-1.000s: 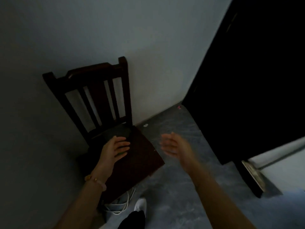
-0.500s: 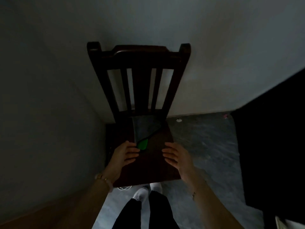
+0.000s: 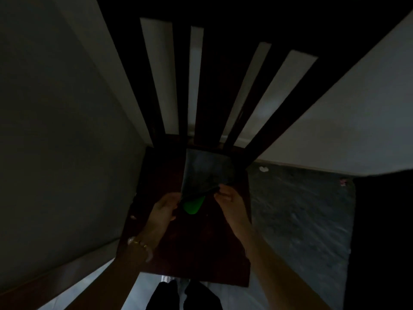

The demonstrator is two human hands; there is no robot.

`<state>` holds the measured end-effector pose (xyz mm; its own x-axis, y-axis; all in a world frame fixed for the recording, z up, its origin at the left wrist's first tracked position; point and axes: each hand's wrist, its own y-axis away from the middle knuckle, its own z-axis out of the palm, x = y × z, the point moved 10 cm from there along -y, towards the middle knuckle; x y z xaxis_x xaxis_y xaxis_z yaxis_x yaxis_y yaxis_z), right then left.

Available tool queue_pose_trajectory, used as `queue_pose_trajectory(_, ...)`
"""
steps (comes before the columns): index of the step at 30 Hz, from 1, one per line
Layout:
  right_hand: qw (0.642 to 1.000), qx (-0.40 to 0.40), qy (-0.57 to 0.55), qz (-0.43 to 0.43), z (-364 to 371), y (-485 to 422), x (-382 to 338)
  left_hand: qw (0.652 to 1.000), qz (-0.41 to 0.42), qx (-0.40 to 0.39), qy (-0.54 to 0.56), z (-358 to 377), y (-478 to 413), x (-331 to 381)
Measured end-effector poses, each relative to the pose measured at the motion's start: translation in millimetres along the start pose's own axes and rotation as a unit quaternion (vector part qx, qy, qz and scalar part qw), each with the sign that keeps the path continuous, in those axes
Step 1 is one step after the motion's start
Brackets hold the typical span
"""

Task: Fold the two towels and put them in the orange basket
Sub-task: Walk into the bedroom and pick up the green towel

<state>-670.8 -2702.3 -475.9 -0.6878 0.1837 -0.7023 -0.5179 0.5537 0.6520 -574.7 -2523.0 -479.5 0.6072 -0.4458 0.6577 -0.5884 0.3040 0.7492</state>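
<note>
The room is dim. A grey towel [image 3: 205,168] lies flat at the back of a dark wooden chair seat [image 3: 201,253]. A bright green piece of cloth [image 3: 193,204] pokes out from under its near edge. My left hand [image 3: 164,209] pinches the towel's near left corner, just beside the green cloth. My right hand [image 3: 228,198] has its fingers curled on the near right edge of the same towel. No orange basket is in view.
The chair's slatted back [image 3: 196,86] rises close in front of me, against a pale wall. A dark piece of furniture [image 3: 384,231] stands at the right. Grey floor [image 3: 301,209] lies between, with a white scrap [image 3: 263,169] near the wall. My legs [image 3: 185,296] show below the seat.
My view has moved in close over the chair. Both hands have slid forward from the seat's front to the grey towel's near edge and closed on it.
</note>
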Motion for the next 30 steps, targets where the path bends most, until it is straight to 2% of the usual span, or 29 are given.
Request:
queue_pose_trajectory(2,0.992,0.032,0.086,-0.082,-0.7,-24.6,-10.6,0.996,0.068,0.000,-0.055,3.8,-22.4,-2.4)
queue_pose_trajectory(5,0.957,0.053,0.226,-0.176,11.1,-63.6,-17.8,0.973,0.153,-0.003,-0.175,11.6,-48.5,-1.3)
queue_pose_trajectory(12,0.902,0.075,0.375,-0.201,23.8,-101.8,-12.6,0.919,0.222,0.016,-0.326,33.1,-82.5,-2.4)
queue_pose_trajectory(19,0.927,0.079,0.303,-0.205,24.9,-103.8,-9.8,0.942,0.190,0.057,-0.272,31.7,-92.4,-11.8)
queue_pose_trajectory(25,0.950,0.109,0.246,-0.159,10.9,-87.1,-6.2,0.965,0.170,0.036,-0.194,26.9,-80.0,-8.0)
queue_pose_trajectory(30,0.951,0.085,0.258,-0.149,11.2,-55.8,-19.0,0.970,0.168,0.037,-0.173,11.2,-54.9,3.6)
